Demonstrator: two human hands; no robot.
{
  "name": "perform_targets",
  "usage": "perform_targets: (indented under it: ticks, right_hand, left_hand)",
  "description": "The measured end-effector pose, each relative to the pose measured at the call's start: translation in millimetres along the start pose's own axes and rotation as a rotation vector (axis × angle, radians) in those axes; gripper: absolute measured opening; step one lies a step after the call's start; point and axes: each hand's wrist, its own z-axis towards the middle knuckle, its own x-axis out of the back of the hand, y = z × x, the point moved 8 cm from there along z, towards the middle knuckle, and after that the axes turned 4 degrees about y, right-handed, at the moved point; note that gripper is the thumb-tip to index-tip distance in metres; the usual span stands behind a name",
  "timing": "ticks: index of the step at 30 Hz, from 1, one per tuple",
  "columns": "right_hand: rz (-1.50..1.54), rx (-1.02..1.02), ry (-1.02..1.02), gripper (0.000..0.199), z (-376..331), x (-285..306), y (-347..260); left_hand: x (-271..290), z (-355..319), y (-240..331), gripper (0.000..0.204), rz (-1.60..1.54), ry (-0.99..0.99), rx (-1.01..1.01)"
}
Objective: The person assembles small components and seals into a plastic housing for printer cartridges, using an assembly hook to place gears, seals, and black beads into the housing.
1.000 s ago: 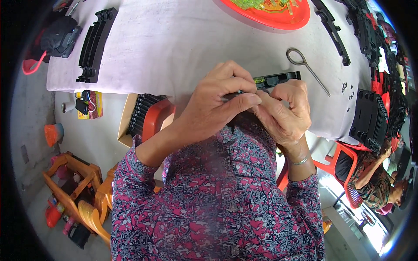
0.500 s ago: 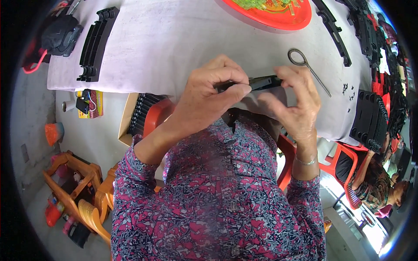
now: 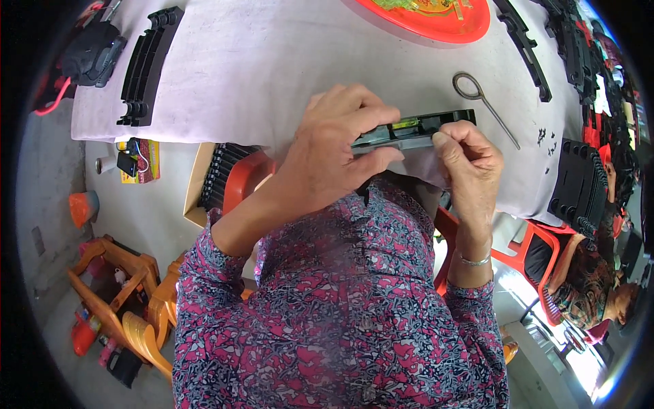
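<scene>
Black plastic bar (image 3: 429, 125), narrow and channelled, lay slantwise between my two hands, over the near edge of the pale tablecloth (image 3: 272, 61) and in front of my chest, its right end a little higher in view than its left. A yellow-green insert (image 3: 407, 124) sat in its channel, just beyond the fingertips of my left hand (image 3: 332, 144). That hand was partly open, thumb and fingers parted around the bar's left end to hold it, the thumb on the near side and the index finger along the far side. My right hand (image 3: 473, 155) was nearly closed, its fingers curled in and its thumb tip against the near edge of the bar toward the right end; I could not tell whether it gripped the bar or only pressed on it. Just beyond the right hand a metal rod with a ringed end (image 3: 501, 123) lay on the cloth, and to the right of that were small black bits (image 3: 542, 138) and a stack of black ribbed parts (image 3: 578, 183). Farther off stood a red dish (image 3: 449, 30) with yellow-green pieces (image 3: 402, 4) in it, a long black strip (image 3: 524, 51) to its right. Well apart, on the left of the cloth, lay a black slotted frame (image 3: 146, 68).
</scene>
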Motion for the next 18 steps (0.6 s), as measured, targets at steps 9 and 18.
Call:
perform_targets:
  ticks: [9,18]
  right_hand:
    - [-0.163,-0.063,0.086,0.009,15,2,4]
    - [-0.353,0.027,0.076,0.013,21,-9,6]
  left_hand:
    - [-12,-3,-12,0.043,0.166,-0.053,-0.018]
    - [-16,-4,-16,0.039,0.178,-0.057,-0.029]
